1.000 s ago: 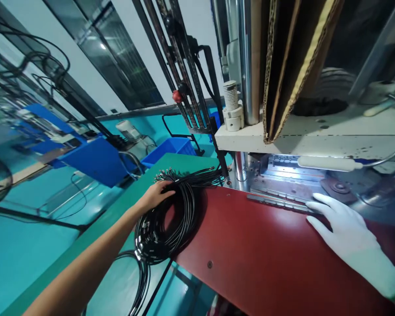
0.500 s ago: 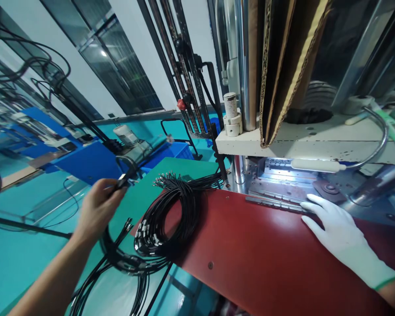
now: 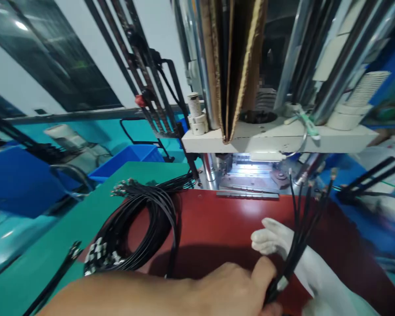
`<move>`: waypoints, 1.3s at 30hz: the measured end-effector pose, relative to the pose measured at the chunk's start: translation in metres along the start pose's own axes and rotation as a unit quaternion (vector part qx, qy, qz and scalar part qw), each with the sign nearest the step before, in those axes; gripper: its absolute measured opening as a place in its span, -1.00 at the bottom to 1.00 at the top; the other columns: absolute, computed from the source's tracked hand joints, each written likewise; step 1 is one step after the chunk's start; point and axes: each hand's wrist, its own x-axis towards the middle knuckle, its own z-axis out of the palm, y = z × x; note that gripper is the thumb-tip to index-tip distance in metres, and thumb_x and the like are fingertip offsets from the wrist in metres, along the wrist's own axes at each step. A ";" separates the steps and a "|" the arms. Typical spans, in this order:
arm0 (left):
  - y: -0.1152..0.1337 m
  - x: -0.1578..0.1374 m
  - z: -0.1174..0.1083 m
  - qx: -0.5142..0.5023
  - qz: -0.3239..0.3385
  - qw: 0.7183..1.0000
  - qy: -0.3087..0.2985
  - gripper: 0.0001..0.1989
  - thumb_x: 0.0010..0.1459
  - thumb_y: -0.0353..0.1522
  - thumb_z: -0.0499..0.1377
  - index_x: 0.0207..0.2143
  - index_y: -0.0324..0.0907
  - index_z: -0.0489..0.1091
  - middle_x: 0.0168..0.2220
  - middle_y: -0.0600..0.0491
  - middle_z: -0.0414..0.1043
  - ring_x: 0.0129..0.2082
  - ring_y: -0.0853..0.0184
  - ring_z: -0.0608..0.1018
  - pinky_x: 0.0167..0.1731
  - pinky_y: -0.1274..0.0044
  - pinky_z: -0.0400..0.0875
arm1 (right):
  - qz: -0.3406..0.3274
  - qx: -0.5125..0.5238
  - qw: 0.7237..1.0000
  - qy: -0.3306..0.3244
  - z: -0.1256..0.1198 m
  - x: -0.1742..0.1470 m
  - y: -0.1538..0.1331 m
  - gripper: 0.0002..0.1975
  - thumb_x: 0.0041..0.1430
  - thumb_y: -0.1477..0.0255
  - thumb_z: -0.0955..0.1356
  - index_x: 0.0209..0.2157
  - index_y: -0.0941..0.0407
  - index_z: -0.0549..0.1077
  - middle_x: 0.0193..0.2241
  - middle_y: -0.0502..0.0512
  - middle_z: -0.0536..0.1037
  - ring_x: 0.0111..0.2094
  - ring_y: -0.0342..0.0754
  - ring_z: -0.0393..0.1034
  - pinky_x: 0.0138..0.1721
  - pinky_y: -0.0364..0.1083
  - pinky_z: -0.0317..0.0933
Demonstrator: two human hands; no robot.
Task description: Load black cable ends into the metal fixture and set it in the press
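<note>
- At far left, a small cluster of black cables with metal ends lies over the green table, apart from both hands.
- Next comes the large coil of black cables, with white bands at its lower left; it rests partly on the green table and partly on the red board, untouched by the fingers.
- The bare left hand reaches across the bottom, closed around a bundle of cables; its lower fingers run out of view. The step in hand looks to be bringing this bundle in front of the right hand.
- Beyond it, thin metal strips lie at the board's far edge, before the lit gap of the machine.
- The gloved right hand is above the board, fingers close together and slightly bent, with nothing visible in them.
- At right, the held bundle slants upward, its ends fanned out in front of the gloved forearm. Judging by that spread, handling it further calls for a firm left grip and for gathering the loose ends.
</note>
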 end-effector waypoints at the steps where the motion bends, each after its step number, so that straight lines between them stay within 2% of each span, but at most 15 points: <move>1: 0.000 0.024 0.004 0.035 0.032 0.999 -0.013 -0.63 0.24 -0.24 0.01 0.03 -0.25 0.20 -0.47 0.01 0.50 -0.60 0.24 0.50 -0.61 0.49 0.37 | 0.021 0.051 0.998 0.041 -0.006 -0.002 0.000 -0.36 0.08 0.10 0.40 0.18 -0.02 0.32 -0.02 0.21 0.53 -0.02 0.19 0.47 0.02 0.14 0.38; 4: -0.004 0.084 0.027 0.091 0.080 0.992 0.040 -0.61 0.28 -0.23 -0.12 0.01 -0.33 0.16 -0.38 -0.09 0.52 -0.52 0.14 0.55 -0.49 0.34 0.47 | 0.079 0.164 0.964 0.191 -0.025 0.001 -0.006 -0.43 0.08 0.14 0.43 0.11 -0.01 0.37 0.06 0.20 0.49 0.05 0.10 0.43 0.12 0.08 0.31; 7: -0.009 0.120 0.056 0.133 0.093 0.983 0.090 -0.69 0.24 -0.29 -0.07 -0.07 -0.30 0.21 -0.30 -0.10 0.52 -0.40 0.10 0.57 -0.36 0.26 0.52 | 0.089 0.260 0.909 0.313 -0.045 0.013 -0.011 -0.47 0.00 0.25 0.49 0.03 0.01 0.42 0.01 0.16 0.52 0.03 0.02 0.44 0.12 -0.02 0.32; 10: -0.012 0.130 0.070 0.155 0.109 0.975 0.116 -0.70 0.25 -0.22 -0.02 -0.12 -0.27 0.26 -0.25 -0.09 0.50 -0.32 0.11 0.57 -0.28 0.25 0.52 | 0.081 0.307 0.869 0.379 -0.063 0.027 -0.009 -0.70 0.14 0.35 0.42 -0.07 0.07 0.47 -0.04 0.14 0.55 -0.05 -0.06 0.49 0.01 -0.12 0.39; 12: -0.016 0.126 0.067 0.145 0.122 0.976 0.111 -0.57 0.25 -0.05 0.00 -0.15 -0.25 0.29 -0.25 -0.08 0.50 -0.31 0.12 0.56 -0.26 0.26 0.51 | 0.095 0.339 0.839 0.415 -0.072 0.036 -0.006 -0.84 0.23 0.44 0.33 -0.16 0.13 0.49 -0.10 0.14 0.56 -0.16 -0.12 0.52 -0.11 -0.18 0.44; 14: -0.026 0.122 0.055 0.121 0.126 0.978 0.114 -0.47 0.24 0.07 -0.04 -0.17 -0.23 0.31 -0.25 -0.05 0.49 -0.32 0.16 0.55 -0.27 0.31 0.49 | 0.113 0.361 0.822 0.426 -0.078 0.043 -0.004 -0.87 0.25 0.50 0.30 -0.22 0.15 0.50 -0.23 0.09 0.57 -0.30 -0.18 0.52 -0.23 -0.21 0.46; 17: -0.058 0.123 0.024 0.124 0.090 0.969 0.196 -0.59 0.34 -0.09 -0.09 -0.19 -0.22 0.34 -0.23 -0.06 0.47 -0.25 0.20 0.51 -0.23 0.37 0.44 | 0.115 0.365 0.840 0.384 -0.082 0.049 -0.002 -0.91 0.20 0.50 0.36 -0.25 0.12 0.51 -0.39 0.01 0.52 -0.42 -0.23 0.45 -0.34 -0.25 0.43; 21: -0.116 0.142 -0.019 0.186 0.031 0.925 0.330 -0.75 0.34 -0.37 -0.06 -0.10 -0.26 0.37 -0.06 -0.13 0.40 -0.04 0.14 0.41 -0.06 0.32 0.34 | 0.158 0.335 0.885 0.282 -0.079 0.055 0.002 -0.79 0.06 0.50 0.45 -0.20 0.13 0.51 -0.35 0.07 0.53 -0.37 -0.17 0.45 -0.36 -0.22 0.40; 23: -0.139 0.154 -0.035 0.184 0.021 0.922 0.340 -0.74 0.33 -0.40 -0.03 -0.03 -0.21 0.37 0.00 -0.10 0.40 0.02 0.14 0.39 -0.02 0.29 0.30 | 0.193 0.333 0.897 0.216 -0.075 0.059 0.006 -0.77 0.01 0.50 0.48 -0.23 0.16 0.51 -0.35 0.09 0.53 -0.40 -0.16 0.44 -0.42 -0.22 0.36; 26: -0.161 0.172 -0.051 0.145 0.046 0.943 0.296 -0.75 0.31 -0.36 0.03 -0.05 -0.19 0.42 -0.05 -0.06 0.44 0.00 0.17 0.41 0.00 0.31 0.30 | 0.189 0.332 0.917 0.116 -0.067 0.068 0.015 -0.77 0.02 0.45 0.48 -0.24 0.19 0.50 -0.43 0.05 0.48 -0.54 -0.25 0.30 -0.56 -0.26 0.18; 28: -0.167 0.182 -0.058 0.130 0.071 0.953 0.265 -0.75 0.27 -0.31 0.10 -0.06 -0.19 0.44 -0.07 -0.06 0.43 -0.03 0.18 0.42 0.01 0.34 0.31 | 0.182 0.313 0.929 0.072 -0.061 0.074 0.020 -0.76 0.07 0.38 0.47 -0.25 0.21 0.49 -0.47 0.03 0.45 -0.59 -0.29 0.21 -0.60 -0.27 0.09; 31: -0.168 0.189 -0.064 0.156 0.081 0.953 0.249 -0.77 0.23 -0.30 0.14 -0.11 -0.19 0.44 -0.11 -0.06 0.42 -0.06 0.17 0.42 -0.01 0.36 0.33 | 0.192 0.292 0.936 0.040 -0.055 0.080 0.024 -0.72 0.10 0.31 0.46 -0.27 0.23 0.46 -0.50 0.04 0.45 -0.61 -0.29 0.18 -0.61 -0.26 0.07; 34: -0.162 0.186 -0.064 0.184 0.071 0.947 0.254 -0.80 0.29 -0.32 0.04 -0.15 -0.21 0.40 -0.15 -0.07 0.44 -0.08 0.17 0.44 -0.05 0.38 0.34 | 0.208 0.275 0.938 0.029 -0.051 0.080 0.021 -0.69 0.13 0.27 0.44 -0.24 0.23 0.45 -0.42 0.12 0.53 -0.56 -0.25 0.32 -0.58 -0.27 0.17; 36: -0.157 0.178 -0.064 0.186 0.047 0.943 0.272 -0.78 0.32 -0.31 -0.02 -0.12 -0.21 0.35 -0.13 -0.08 0.45 -0.08 0.16 0.47 -0.07 0.39 0.33 | 0.216 0.269 0.939 0.011 -0.047 0.080 0.017 -0.67 0.15 0.24 0.43 -0.20 0.23 0.45 -0.24 0.24 0.57 -0.35 -0.13 0.49 -0.41 -0.22 0.34; 39: -0.151 0.159 -0.064 0.153 -0.020 0.938 0.309 -0.73 0.33 -0.29 -0.06 -0.02 -0.19 0.28 -0.12 -0.10 0.47 -0.13 0.13 0.51 -0.14 0.38 0.34 | 0.215 0.295 0.931 -0.026 -0.035 0.086 0.018 -0.62 0.11 0.25 0.46 -0.14 0.22 0.47 0.00 0.32 0.50 -0.02 0.04 0.47 -0.03 -0.04 0.39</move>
